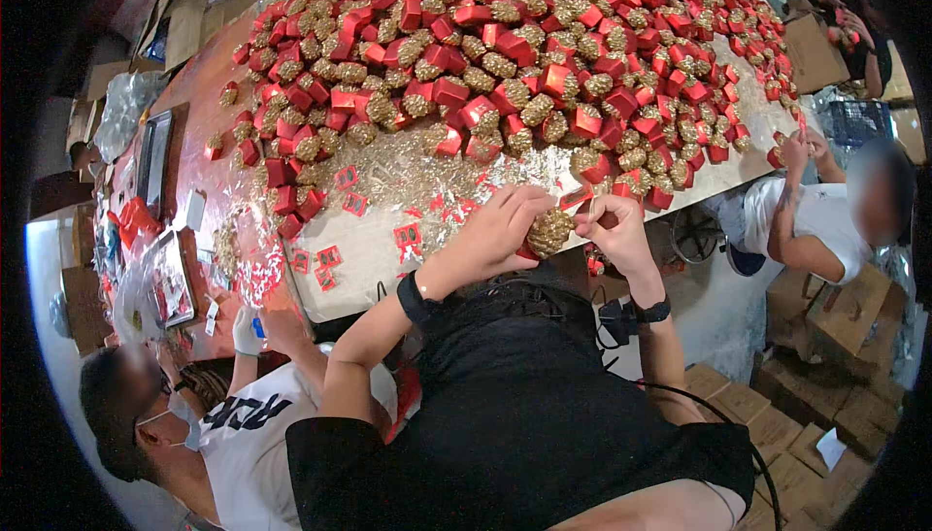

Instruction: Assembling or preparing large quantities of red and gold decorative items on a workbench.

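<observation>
Between the two hands, at the near table edge, sits one gold glittery pinecone-shaped ornament (550, 231). The left hand (495, 230) is cupped closed around its left side; the right hand (612, 225) has fingers pinched together at its upper right, apparently on a small red tag or tie, though the detail is too small to confirm. Judgement: a fitting or tagging step is in hand; the next move calls for a steady grip and fine finger work. Just beyond the hands lie silver foil shreds (408, 177) and loose flat red square tags (408, 237); farther off, a dense heap of red boxes with gold pinecones (524, 36) crowds the long table (354, 264). A co-worker in white (815, 220) sits right of the right hand, another in a mask (194, 414) below the left
</observation>
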`<control>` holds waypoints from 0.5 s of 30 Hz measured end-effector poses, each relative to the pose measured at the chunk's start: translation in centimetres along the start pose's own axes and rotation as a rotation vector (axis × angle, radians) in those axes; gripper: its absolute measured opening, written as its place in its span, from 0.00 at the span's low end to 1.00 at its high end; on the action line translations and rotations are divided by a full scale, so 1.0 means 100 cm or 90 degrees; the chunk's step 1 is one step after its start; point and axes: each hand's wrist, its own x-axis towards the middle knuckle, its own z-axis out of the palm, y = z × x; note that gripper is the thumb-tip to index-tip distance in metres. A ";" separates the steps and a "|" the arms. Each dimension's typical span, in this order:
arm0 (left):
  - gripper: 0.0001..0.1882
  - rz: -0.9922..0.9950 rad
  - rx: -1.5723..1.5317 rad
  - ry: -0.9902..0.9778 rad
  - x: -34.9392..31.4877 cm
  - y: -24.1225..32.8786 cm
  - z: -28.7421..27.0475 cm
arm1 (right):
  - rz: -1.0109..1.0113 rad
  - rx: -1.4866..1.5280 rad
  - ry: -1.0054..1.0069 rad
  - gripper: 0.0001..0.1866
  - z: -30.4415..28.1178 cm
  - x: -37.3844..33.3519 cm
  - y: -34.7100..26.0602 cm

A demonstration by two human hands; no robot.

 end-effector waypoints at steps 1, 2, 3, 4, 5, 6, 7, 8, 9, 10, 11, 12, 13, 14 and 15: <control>0.37 -0.004 0.013 0.013 -0.002 -0.001 0.004 | 0.005 0.004 -0.005 0.11 0.001 -0.002 0.002; 0.37 -0.009 0.013 0.014 -0.005 -0.001 0.010 | 0.008 0.006 -0.009 0.11 0.005 -0.004 0.003; 0.38 -0.041 -0.014 0.061 -0.008 -0.002 0.017 | -0.009 -0.010 0.034 0.10 0.013 -0.004 0.003; 0.39 -0.072 -0.041 0.107 -0.010 -0.004 0.022 | -0.026 -0.025 0.078 0.10 0.018 -0.003 0.004; 0.38 -0.087 -0.014 0.093 -0.011 -0.007 0.025 | -0.035 -0.028 0.101 0.05 0.020 -0.002 0.010; 0.38 -0.087 -0.017 0.089 -0.009 -0.010 0.022 | -0.032 -0.027 0.105 0.05 0.019 -0.004 0.022; 0.38 -0.119 -0.062 0.017 -0.007 -0.012 0.017 | 0.005 -0.045 0.124 0.05 0.017 -0.007 0.033; 0.38 -0.149 -0.106 -0.056 -0.006 -0.016 0.012 | 0.043 -0.063 0.143 0.04 0.014 -0.011 0.040; 0.36 -0.149 -0.119 -0.087 -0.015 -0.028 0.006 | -0.007 -0.194 0.145 0.02 0.013 -0.016 0.034; 0.36 -0.273 -0.194 -0.062 -0.029 -0.044 0.002 | -0.007 -0.194 0.144 0.02 0.006 -0.025 0.037; 0.36 -0.394 -0.271 -0.039 -0.049 -0.065 0.002 | 0.024 -0.220 0.214 0.02 -0.009 -0.038 0.042; 0.34 -0.449 -0.116 0.017 -0.084 -0.092 0.004 | 0.056 -0.245 0.279 0.02 -0.025 -0.051 0.047; 0.33 -0.495 0.039 0.071 -0.115 -0.119 0.008 | 0.079 -0.290 0.320 0.02 -0.040 -0.063 0.049; 0.32 -0.593 0.271 -0.034 -0.134 -0.127 0.010 | 0.105 -0.333 0.365 0.02 -0.058 -0.075 0.054; 0.32 -0.673 0.506 -0.144 -0.151 -0.129 0.015 | 0.108 -0.437 0.404 0.02 -0.075 -0.086 0.066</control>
